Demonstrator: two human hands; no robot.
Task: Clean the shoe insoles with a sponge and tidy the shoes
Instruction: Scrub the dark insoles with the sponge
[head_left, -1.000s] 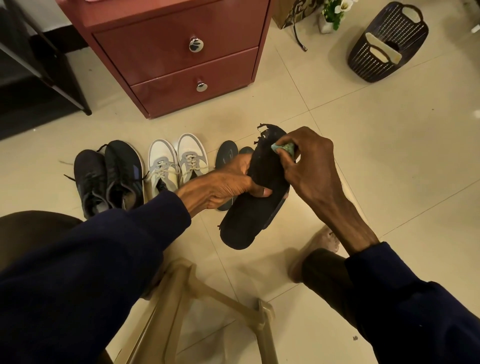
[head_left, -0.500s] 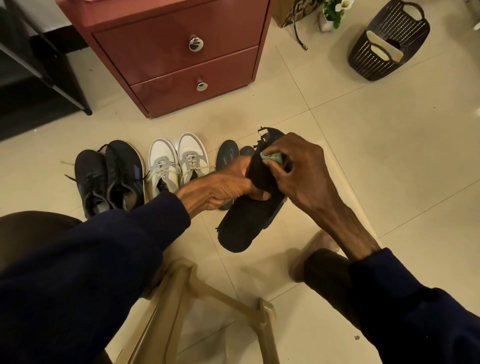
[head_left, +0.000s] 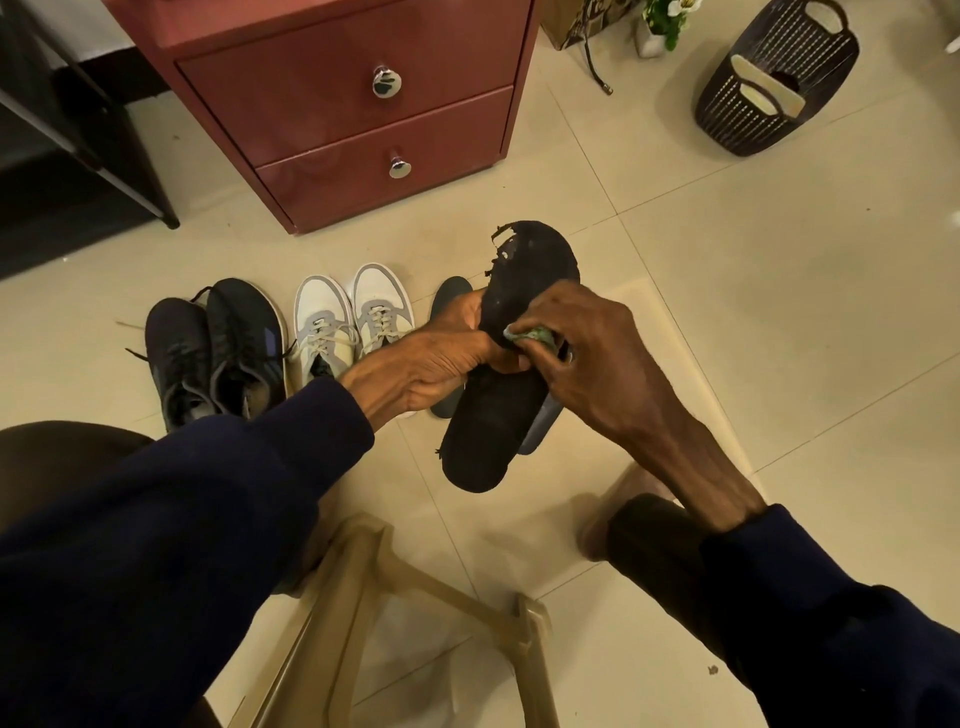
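A worn black insole (head_left: 493, 421) with a frayed toe end is held up over the floor. My left hand (head_left: 431, 364) grips its left edge near the middle. My right hand (head_left: 582, 353) pinches a small green sponge (head_left: 530, 335) and presses it on the insole's middle. A second insole (head_left: 543, 426), greyish, shows behind the black one's right edge. Another dark insole (head_left: 449, 296) lies on the floor behind my left hand. A pair of dark sneakers (head_left: 218, 353) and a pair of white and grey sneakers (head_left: 348, 322) stand side by side on the tiles.
A red drawer cabinet (head_left: 353, 104) stands behind the shoes. A dark perforated basket (head_left: 769, 83) lies at the far right, a small plant pot (head_left: 660, 26) near it. A tan plastic stool frame (head_left: 415, 597) is below my arms. A black rack (head_left: 78, 130) is at the left.
My right hand has slid the sponge from the insole's toe end down to its middle. The left hand keeps its grip, and the insole has barely moved.
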